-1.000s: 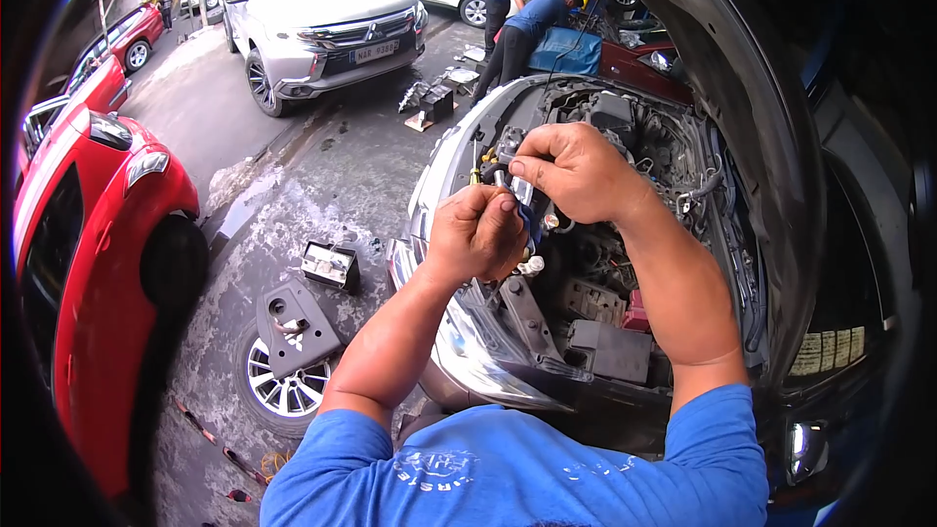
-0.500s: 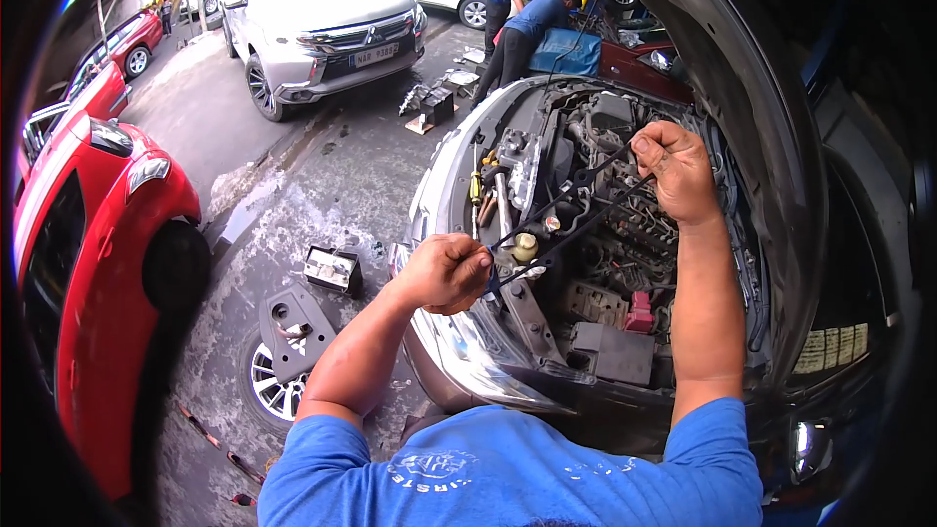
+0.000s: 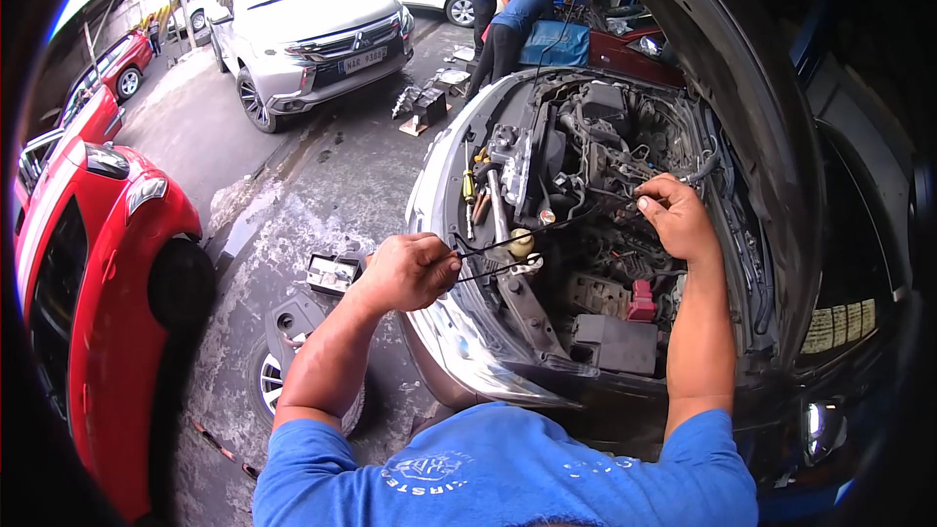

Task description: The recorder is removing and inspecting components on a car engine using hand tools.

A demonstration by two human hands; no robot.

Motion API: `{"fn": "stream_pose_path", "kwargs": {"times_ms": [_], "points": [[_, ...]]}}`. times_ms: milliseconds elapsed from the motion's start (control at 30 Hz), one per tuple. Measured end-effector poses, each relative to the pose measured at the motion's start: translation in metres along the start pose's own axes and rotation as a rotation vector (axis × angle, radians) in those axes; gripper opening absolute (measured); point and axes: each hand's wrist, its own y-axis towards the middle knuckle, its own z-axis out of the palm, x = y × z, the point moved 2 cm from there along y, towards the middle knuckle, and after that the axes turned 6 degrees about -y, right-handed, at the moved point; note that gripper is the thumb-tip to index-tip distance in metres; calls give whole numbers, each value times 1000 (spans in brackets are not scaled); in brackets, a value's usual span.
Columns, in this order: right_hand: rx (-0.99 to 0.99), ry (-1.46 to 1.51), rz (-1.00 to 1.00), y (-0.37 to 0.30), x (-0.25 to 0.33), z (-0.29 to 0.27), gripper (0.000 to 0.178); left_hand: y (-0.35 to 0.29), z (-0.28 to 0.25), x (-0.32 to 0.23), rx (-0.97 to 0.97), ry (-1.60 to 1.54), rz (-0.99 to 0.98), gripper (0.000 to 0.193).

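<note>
My left hand [image 3: 415, 271] is closed in a fist around one end of a thin black rubber gasket [image 3: 488, 248], in front of the car's left-side headlight edge. The gasket is a long narrow loop, stretched over the engine bay [image 3: 615, 185]. At its other end my right hand [image 3: 680, 222] pinches it between thumb and fingertips, above the engine. Beneath the loop are a yellowish round cap [image 3: 521, 242] and the front of the engine bay. A yellow-handled screwdriver [image 3: 468, 187] and a long metal tool [image 3: 498, 207] lie along the front frame.
The raised hood [image 3: 752, 78] arches over the right side. A black box [image 3: 613, 344] and a red cover [image 3: 641, 303] sit in the near bay. On the floor at left are a wheel [image 3: 268, 381] and a battery [image 3: 334, 274]. Two people [image 3: 508, 20] lean over another car.
Both hands have come lower, the left also shifting left. The gasket loop now looks narrower between them. The whole view has shifted slightly.
</note>
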Motion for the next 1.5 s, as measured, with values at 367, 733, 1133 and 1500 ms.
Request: {"fn": "stream_pose_path", "kwargs": {"times_ms": [367, 733, 1133, 1500], "points": [[445, -449, -462, 6, 90, 118, 13, 36, 23, -47, 150, 287, 263, 10], [316, -324, -557, -6, 84, 85, 9, 23, 1, -32, 19, 58, 199, 12], [344, -163, -441, 7, 106, 82, 15, 46, 17, -60, -155, -179, 291, 11], [228, 82, -134, 12, 107, 80, 12, 38, 31, -37, -320, -456, 158, 10]]}}
